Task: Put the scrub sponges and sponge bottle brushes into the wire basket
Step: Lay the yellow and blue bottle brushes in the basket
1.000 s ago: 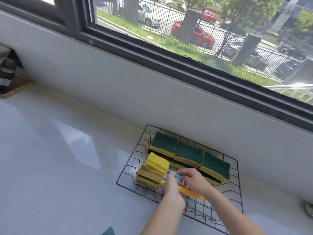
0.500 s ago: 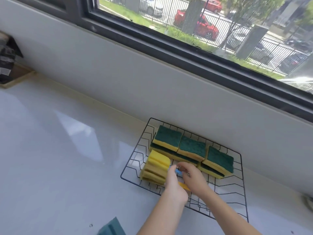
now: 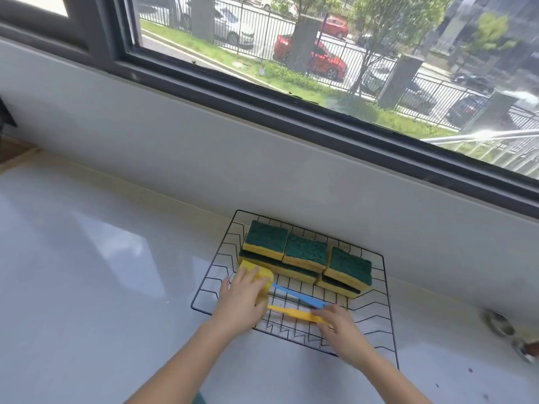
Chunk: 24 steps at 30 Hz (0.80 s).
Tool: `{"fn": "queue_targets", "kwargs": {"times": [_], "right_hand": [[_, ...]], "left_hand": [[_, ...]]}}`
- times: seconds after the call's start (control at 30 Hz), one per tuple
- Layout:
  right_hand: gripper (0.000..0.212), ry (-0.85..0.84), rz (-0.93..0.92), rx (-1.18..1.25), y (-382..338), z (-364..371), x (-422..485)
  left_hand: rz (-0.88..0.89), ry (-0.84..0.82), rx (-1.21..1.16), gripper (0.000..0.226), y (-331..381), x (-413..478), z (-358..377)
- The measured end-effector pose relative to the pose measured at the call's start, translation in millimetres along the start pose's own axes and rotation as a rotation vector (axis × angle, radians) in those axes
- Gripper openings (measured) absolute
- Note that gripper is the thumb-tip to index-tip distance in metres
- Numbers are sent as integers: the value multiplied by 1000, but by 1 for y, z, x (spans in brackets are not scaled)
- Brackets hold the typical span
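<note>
A black wire basket (image 3: 389,313) sits on the white counter against the wall. Several green-topped yellow scrub sponges (image 3: 304,253) are stacked along its far side. The sponge bottle brushes lie in the basket's near half: yellow foam heads (image 3: 264,278) at the left, a blue handle (image 3: 297,295) and a yellow handle (image 3: 291,312) running right. My left hand (image 3: 242,301) lies over the foam heads and covers most of them. My right hand (image 3: 339,325) rests on the handle ends, fingertips on the yellow handle.
The white counter (image 3: 102,272) spreads out left of the basket. A low white wall (image 3: 262,158) under the window backs it. A metal fitting (image 3: 507,333) sits at the right edge of the counter. A dark object (image 3: 7,112) is at the far left.
My hands have drawn apart: the left stays on the foam heads, the right has slid right along the handles to their ends. The blue and yellow handles now show between them.
</note>
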State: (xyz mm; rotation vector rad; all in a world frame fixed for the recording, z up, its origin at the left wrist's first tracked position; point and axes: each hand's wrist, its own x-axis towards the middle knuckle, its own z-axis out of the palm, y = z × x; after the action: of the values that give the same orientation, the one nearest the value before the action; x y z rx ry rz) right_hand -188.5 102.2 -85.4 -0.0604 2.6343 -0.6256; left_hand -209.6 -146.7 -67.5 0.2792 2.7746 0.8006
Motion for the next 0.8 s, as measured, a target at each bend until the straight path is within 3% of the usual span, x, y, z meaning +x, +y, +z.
{"fn": "queue_targets", "kwargs": {"times": [0.13, 0.33, 0.5, 0.8], "right_hand": [[36, -29, 28, 27, -2, 0, 3], [36, 91, 36, 82, -5, 7, 1], [38, 156, -7, 45, -8, 10, -4], [27, 155, 5, 127, -5, 9, 1]], "left_hand": [[35, 29, 87, 54, -19, 4, 14], [46, 191, 12, 22, -19, -2, 19], [35, 246, 20, 20, -19, -8, 23], [0, 108, 87, 29, -18, 3, 21]]}}
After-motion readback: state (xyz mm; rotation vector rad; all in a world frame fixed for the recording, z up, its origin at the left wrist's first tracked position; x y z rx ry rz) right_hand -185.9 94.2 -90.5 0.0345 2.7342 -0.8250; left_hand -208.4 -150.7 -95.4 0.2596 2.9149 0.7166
